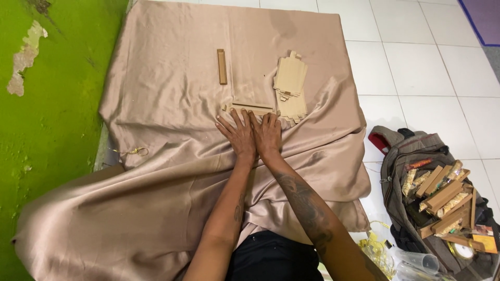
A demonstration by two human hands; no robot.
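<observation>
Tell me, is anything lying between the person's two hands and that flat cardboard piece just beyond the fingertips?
Nothing visible does. The left hand and right hand lie flat on the beige satin cloth, fingertips already touching the flat tan cardboard piece.

Left hand point(238, 134) and right hand point(267, 134) lie flat, palms down, side by side, touching. Both forearms extended forward, converging.

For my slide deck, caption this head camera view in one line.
Left hand and right hand press flat beside a flat tan cardboard piece on shiny beige satin cloth.
</observation>
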